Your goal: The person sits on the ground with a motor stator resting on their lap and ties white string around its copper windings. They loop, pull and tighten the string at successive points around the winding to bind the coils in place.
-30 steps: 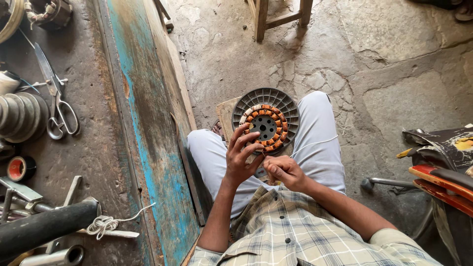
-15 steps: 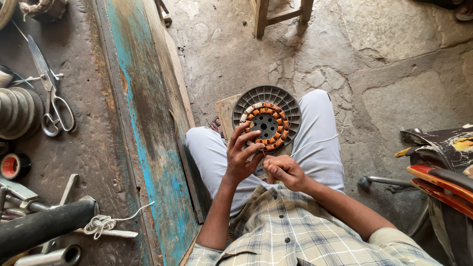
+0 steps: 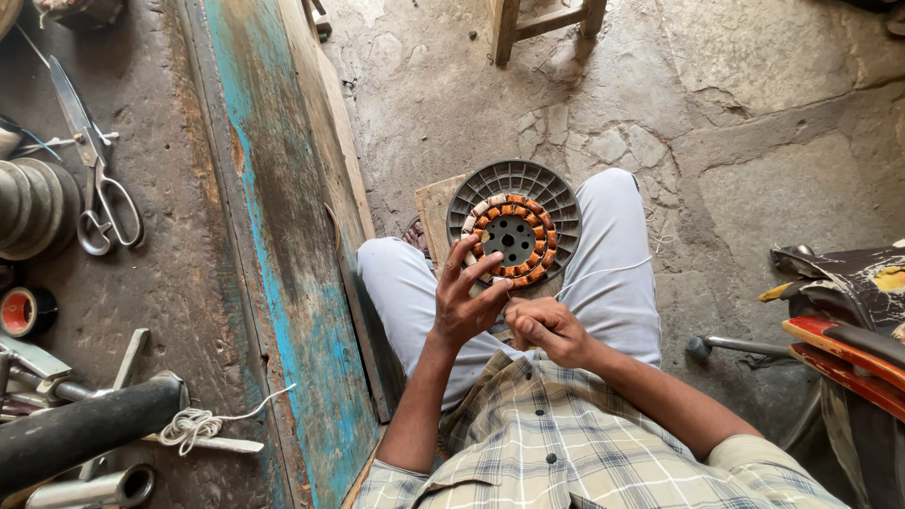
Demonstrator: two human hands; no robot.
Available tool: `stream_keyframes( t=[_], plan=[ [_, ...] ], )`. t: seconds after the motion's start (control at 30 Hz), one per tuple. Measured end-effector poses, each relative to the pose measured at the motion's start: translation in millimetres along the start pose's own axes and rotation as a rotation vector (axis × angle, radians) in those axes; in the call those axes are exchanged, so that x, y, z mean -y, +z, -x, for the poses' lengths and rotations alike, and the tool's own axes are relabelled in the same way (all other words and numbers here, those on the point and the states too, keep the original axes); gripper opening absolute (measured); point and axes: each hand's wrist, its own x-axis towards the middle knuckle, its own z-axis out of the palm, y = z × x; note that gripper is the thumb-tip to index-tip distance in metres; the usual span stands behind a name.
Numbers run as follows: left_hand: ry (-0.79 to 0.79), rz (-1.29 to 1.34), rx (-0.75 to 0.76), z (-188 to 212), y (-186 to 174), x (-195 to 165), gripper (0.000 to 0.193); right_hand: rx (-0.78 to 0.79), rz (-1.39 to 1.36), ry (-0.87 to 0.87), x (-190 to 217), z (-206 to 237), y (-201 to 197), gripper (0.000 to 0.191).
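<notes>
Seated view, stator (image 3: 510, 239) with copper windings resting on a grey ribbed disc (image 3: 556, 193) across my knees. I judge the step to be tying the coils; the next move calls for drawing the white thread (image 3: 603, 273) taut. My left hand (image 3: 464, 303) is raised, fingers spread, gripping nothing visible; my right hand (image 3: 547, 330) is curled, pinching the thread's end.

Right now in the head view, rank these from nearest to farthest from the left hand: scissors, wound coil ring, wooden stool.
1. Wound coil ring: on the lap, just beyond the left hand.
2. Wooden stool: top of the view, on the stone floor.
3. Scissors: far left, on the workbench.
</notes>
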Motion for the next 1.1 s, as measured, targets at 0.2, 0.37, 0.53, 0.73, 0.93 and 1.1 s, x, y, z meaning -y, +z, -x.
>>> stream_keyframes(
  t=[0.2,0.37,0.53,0.73,0.93,1.1],
  plan=[
    [-0.003,0.003,-0.006,0.6,4.3,1.3,0.028,0.0,0.012,-0.02,1.0,1.8,-3.2,0.051],
    [0.02,-0.017,-0.023,1.7,3.0,-1.7,0.024,0.008,0.002,0.018,-3.6,0.2,-0.9,0.049],
    [0.027,-0.022,-0.023,1.9,3.9,-1.1,0.025,-0.043,0.017,0.02,4.5,1.7,3.8,0.048],
    [0.021,-0.007,0.004,1.8,2.4,1.6,0.027,-0.083,0.077,-0.066,11.0,4.1,13.5,0.047],
    [-0.032,0.051,0.021,-3.9,-3.3,-2.5,0.029,0.005,0.181,-0.025,28.8,-12.3,13.9,0.045],
    [-0.071,0.018,0.05,-9.7,-10.3,-8.9,0.031,-0.152,0.678,-0.283,60.6,-9.2,11.1,0.035]
  ],
)
